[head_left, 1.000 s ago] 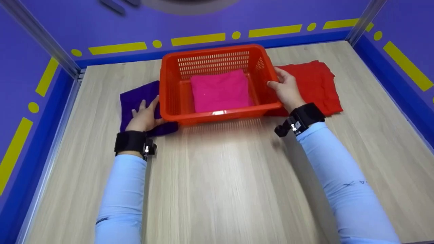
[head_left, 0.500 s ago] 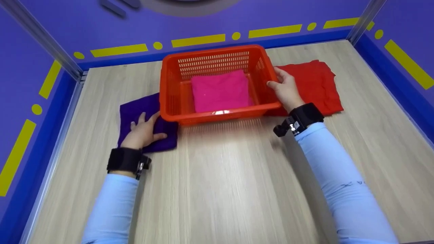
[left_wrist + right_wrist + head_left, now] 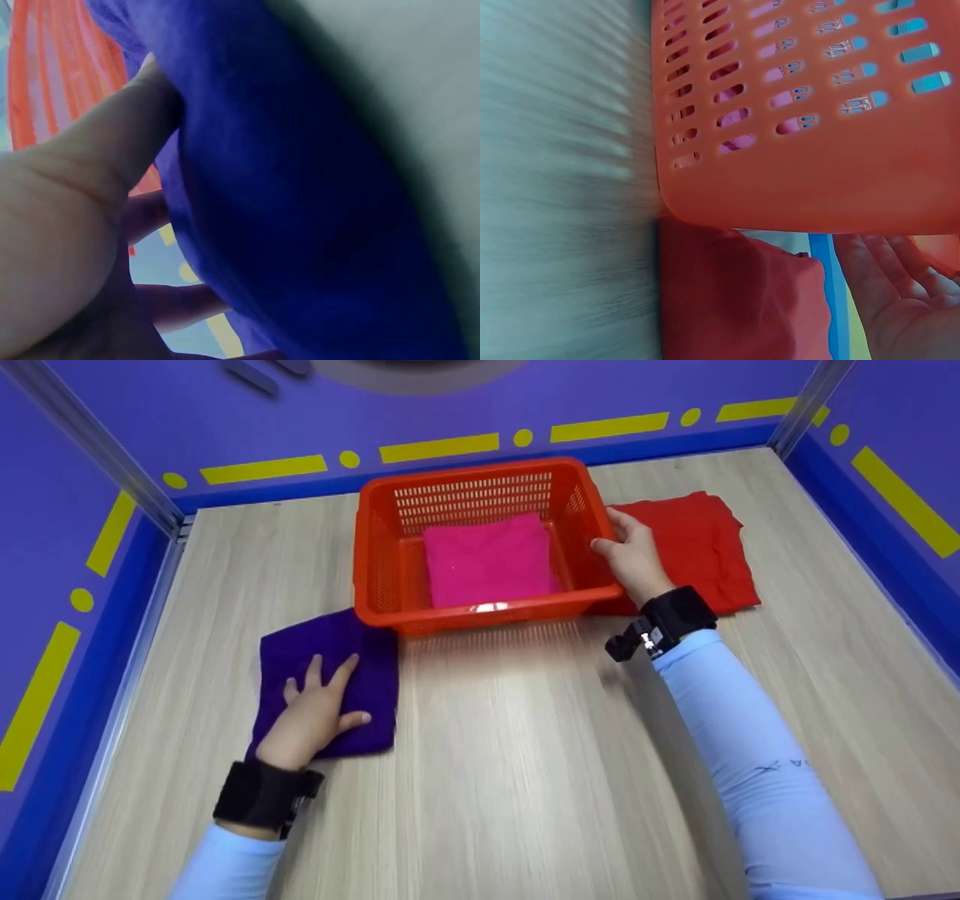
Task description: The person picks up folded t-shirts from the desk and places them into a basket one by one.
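Note:
An orange-red plastic basket (image 3: pixel 487 619) with slotted walls stands toward the back of the table, a folded pink cloth (image 3: pixel 487 562) lying inside. At its right rim, my right hand (image 3: pixel 634 555) grips the edge, thumb on the inner side. My left hand (image 3: pixel 311 720) lies with spread fingers on a folded purple cloth (image 3: pixel 367 690), left of and in front of the basket. In the left wrist view the thumb and fingers touch the surface of the purple cloth (image 3: pixel 300 187). A folded red cloth (image 3: pixel 697 547) lies right of the basket, partly hidden by the right hand.
The wooden table (image 3: pixel 510 780) is bounded by a purple back wall (image 3: pixel 435 412) and side walls with yellow markings. Metal posts stand at the two back corners. In the right wrist view, the red cloth (image 3: pixel 742 300) lies close against the basket's end.
My left hand has moved toward the front of the table, and the purple cloth has slid with it, out from beside the basket. The right hand and basket have stayed in place.

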{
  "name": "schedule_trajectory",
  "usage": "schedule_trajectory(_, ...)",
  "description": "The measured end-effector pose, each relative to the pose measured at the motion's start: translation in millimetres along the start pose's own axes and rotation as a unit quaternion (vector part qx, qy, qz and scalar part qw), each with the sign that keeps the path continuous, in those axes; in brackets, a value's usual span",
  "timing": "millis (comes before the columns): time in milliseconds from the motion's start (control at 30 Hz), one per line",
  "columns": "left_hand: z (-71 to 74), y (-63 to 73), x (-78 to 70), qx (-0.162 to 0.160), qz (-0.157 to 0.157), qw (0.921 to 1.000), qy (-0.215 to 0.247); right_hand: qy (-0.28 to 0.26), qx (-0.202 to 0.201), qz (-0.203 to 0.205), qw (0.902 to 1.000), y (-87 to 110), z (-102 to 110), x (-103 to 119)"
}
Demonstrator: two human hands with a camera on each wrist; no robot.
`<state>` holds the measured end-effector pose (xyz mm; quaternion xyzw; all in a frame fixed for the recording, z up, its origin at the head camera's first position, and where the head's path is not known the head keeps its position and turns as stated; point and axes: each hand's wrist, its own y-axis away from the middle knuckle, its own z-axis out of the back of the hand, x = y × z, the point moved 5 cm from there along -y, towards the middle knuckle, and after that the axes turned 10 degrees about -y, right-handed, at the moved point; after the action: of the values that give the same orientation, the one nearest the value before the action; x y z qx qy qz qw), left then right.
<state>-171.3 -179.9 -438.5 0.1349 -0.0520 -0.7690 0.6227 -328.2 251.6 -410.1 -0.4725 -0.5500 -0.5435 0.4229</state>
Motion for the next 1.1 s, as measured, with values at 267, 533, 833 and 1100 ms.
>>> schedule_trajectory(267, -19.6, 39.3, -21.8, 0.036, 0.065, 0.9972, 0.009, -0.002, 0.003, -0.004, 1.0, 3.7, -3.6, 2.3)
schedule_trajectory(533, -26.2, 55.1, -56.1, 0.004, 0.04, 0.9989, -0.025, -0.007, 0.007, 0.001, 1.0, 15.6, -5.3, 11.2)
schedule_trajectory(833, -27.7, 49.0, -102.4, -0.069, -0.026, 0.994, -0.081, -0.006, 0.008, 0.012, 0.9999, 3.3, 0.8, 2.1)
schedule_trajectory(1100, -33.1, 35.4, -137.2, -0.07, -0.037, 0.9884, -0.13, -0.011, 0.013, 0.006, 0.9998, 7.3, -3.1, 7.4)
